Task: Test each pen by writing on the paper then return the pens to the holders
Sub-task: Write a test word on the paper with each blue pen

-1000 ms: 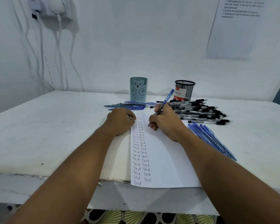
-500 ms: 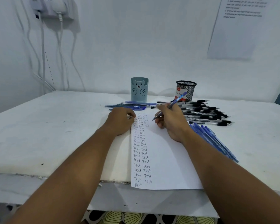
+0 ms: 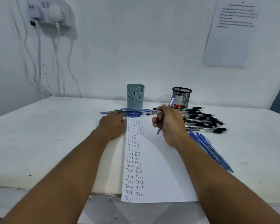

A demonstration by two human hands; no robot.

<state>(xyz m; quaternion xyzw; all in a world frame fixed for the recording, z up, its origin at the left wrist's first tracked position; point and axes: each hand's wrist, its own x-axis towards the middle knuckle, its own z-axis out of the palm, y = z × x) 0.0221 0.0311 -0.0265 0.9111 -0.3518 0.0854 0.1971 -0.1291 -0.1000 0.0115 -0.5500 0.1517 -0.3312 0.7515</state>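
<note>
A white paper (image 3: 160, 167) with columns of the word "Test" lies on the table, hanging over its front edge. My right hand (image 3: 170, 125) grips a blue pen (image 3: 171, 101), its tip pointing down just above the paper. My left hand (image 3: 112, 125) rests beside the paper's left edge, fingers reaching toward a row of blue pens (image 3: 129, 112). Behind stand a teal bear holder (image 3: 135, 96) and a black mesh holder (image 3: 182, 97). A pile of black-grip pens (image 3: 204, 122) and a bundle of blue pens (image 3: 212, 151) lie to the right.
The white table (image 3: 39, 135) stands against a white wall. A power strip with plugs and hanging cables (image 3: 50, 13) is mounted at the upper left. A printed sheet (image 3: 231, 33) is stuck on the wall at the upper right.
My right hand has lifted the pen's tip off the paper and swung the pen more upright. My left hand's fingers have stretched forward toward the blue pens.
</note>
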